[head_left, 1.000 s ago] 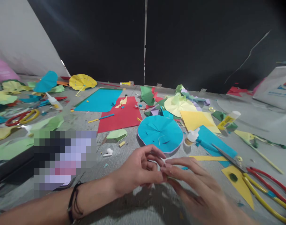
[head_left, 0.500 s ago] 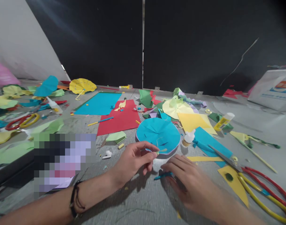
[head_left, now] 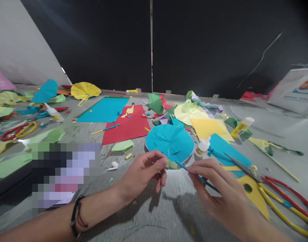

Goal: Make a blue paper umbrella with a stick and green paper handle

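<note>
slim blue stick is pinched by right hand, flat green paper by left hand.

the right hand covers part of a blue stick, and the left hand hides one end of a pale green scrap. a blocky patch masks whatever lies beyond the left forearm. the right edge cuts off the near scissors and a white bag, its print too blurred to read.
</note>
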{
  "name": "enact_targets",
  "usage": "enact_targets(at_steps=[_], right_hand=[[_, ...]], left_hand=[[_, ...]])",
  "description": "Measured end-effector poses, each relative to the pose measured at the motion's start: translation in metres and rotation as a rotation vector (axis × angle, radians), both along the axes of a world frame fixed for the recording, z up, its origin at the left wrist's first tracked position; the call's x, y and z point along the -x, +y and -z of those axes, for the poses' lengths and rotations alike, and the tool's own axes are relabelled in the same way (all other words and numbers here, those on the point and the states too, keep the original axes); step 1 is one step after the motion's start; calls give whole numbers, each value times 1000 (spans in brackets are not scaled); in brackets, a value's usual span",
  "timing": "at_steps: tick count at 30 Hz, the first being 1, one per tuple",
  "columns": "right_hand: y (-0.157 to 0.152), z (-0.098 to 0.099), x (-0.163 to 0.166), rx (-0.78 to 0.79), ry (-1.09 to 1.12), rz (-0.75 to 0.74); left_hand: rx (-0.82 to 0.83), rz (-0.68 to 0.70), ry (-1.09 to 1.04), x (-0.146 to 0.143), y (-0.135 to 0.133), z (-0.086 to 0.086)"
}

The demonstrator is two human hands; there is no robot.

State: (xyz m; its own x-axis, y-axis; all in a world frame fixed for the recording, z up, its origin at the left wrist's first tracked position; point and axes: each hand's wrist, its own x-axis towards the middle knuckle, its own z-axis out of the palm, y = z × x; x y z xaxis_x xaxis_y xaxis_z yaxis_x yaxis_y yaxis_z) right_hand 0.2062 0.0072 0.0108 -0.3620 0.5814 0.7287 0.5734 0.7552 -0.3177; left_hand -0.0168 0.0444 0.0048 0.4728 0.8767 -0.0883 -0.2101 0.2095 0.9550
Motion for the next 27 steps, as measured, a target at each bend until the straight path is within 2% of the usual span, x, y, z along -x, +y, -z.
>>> enact_targets(at_steps=[4,6,17,22,27], right_hand=[[-1,-3,0,-9,33,-16],[-2,-5,-1,-10,42,-47],[-7,-2,-10,-7,-44,-63],[-7,-4,-9,8,-120,-41],[-5,-5,-6,-4,-126,-14]], left_hand=[[41,142,-76,0,-1,2],[52,161,-91,1,-1,1],[-14,90,-72,3,-1,-5],[-96,4,12,3,-3,-4],[-250,-53,168,4,-4,-5]])
